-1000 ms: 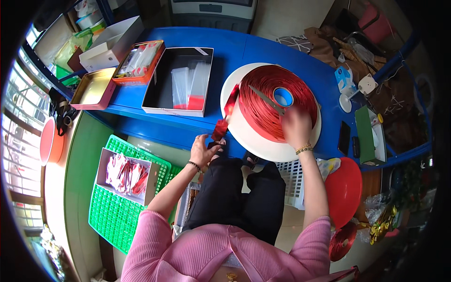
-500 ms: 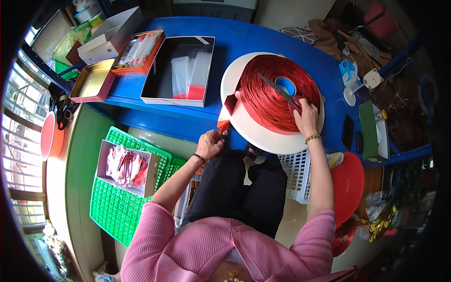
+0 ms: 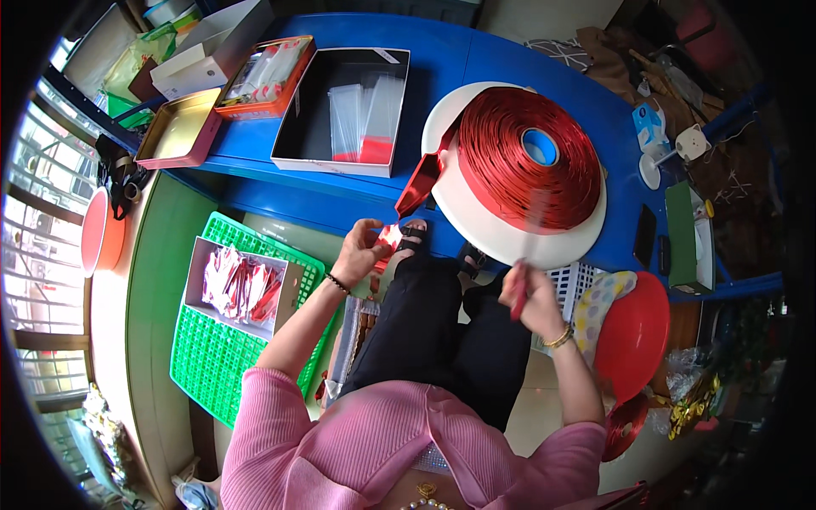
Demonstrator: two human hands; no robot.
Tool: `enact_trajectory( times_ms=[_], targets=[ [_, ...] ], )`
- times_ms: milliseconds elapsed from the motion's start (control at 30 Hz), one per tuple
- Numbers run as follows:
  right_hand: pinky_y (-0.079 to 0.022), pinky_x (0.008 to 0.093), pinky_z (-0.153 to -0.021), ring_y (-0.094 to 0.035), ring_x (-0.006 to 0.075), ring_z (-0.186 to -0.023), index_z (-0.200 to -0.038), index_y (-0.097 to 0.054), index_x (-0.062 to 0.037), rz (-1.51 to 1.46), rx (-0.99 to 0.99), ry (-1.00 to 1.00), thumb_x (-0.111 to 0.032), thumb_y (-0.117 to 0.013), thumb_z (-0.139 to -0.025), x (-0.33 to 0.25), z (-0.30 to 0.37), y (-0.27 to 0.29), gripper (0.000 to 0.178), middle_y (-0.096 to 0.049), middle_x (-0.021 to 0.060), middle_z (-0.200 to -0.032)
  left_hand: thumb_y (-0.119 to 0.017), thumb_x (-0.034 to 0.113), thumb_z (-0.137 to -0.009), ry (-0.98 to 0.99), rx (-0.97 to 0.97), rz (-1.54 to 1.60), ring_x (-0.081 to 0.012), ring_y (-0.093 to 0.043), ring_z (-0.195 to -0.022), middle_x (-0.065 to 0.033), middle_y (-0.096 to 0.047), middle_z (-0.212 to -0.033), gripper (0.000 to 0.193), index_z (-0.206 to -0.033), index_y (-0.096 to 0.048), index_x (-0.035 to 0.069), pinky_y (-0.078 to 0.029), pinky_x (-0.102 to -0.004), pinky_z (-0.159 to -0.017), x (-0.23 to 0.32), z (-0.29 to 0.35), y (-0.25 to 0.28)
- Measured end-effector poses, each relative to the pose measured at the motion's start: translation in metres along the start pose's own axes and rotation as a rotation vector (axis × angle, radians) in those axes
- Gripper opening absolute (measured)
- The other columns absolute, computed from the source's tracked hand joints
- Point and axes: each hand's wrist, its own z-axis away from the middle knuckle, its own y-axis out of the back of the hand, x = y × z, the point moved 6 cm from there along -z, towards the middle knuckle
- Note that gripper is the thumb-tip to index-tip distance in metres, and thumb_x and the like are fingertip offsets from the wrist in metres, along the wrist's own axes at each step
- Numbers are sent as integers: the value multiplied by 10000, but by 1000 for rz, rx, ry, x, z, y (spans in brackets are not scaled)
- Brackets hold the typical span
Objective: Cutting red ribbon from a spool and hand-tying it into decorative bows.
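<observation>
A large roll of shiny red strip (image 3: 486, 161) lies on a round white disc (image 3: 489, 240) on the blue table, its blue core showing. From its left side a folded length of red strip (image 3: 418, 185) hangs past the table edge. The end of that length is pinched in my left hand (image 3: 361, 252), above my lap. My right hand (image 3: 539, 303) is closed round the red handles of a pair of scissors (image 3: 518, 304), below the disc's near edge. Their blades point away from me and are smeared by motion.
Left of the roll stand a black-lined box (image 3: 302, 110) with clear sleeves, an orange tin (image 3: 280, 95) and a gold-lined tin (image 3: 180, 127). Below them, a box of red-and-white pieces (image 3: 242, 285) sits on green crates (image 3: 204, 365). A red basin (image 3: 633, 340) is at my right.
My right hand has brought the scissors off the roll, down toward my lap. My left hand has moved left with the strip's end, and more strip hangs off the roll.
</observation>
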Motion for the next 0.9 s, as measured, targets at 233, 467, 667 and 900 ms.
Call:
enact_trajectory(
  times_ms=[233,467,667,900],
  targets=[
    [-480,245,-663,-599,110,-732,-828,-495,-7,338,-457,-281,-108,-661,-792,93,4,-46,198,-609,49,-782,-560,96,-853,374,-245,212,-164,-626,-752,-85,-641,-836,143,-953,-582,-4,-498,-274,-693,-17,10,-9],
    [-448,223,-544,-563,67,-660,-811,-499,-24,293,-494,-242,-152,-606,-853,74,-13,-77,172,-614,47,-745,-521,84,-873,344,-241,277,-173,-632,-720,-84,-639,-789,93,-879,-574,8,-503,-286,-669,-4,21,-14],
    [-444,228,-514,-584,82,-621,-789,-517,-17,297,-420,-255,-184,-673,-807,76,-18,-80,229,-637,57,-742,-530,70,-862,317,-238,264,-168,-628,-644,-73,-635,-736,78,-849,-584,15,-506,-288,-617,0,21,-16],
    [-442,338,-533,-582,280,-560,-641,-537,-33,693,-12,126,-345,-809,-623,10,-17,-53,414,-573,127,-620,-544,86,-859,151,-166,250,-119,-600,-640,-36,-626,-728,100,-796,-588,21,-484,-272,-576,10,10,-10]
  ],
)
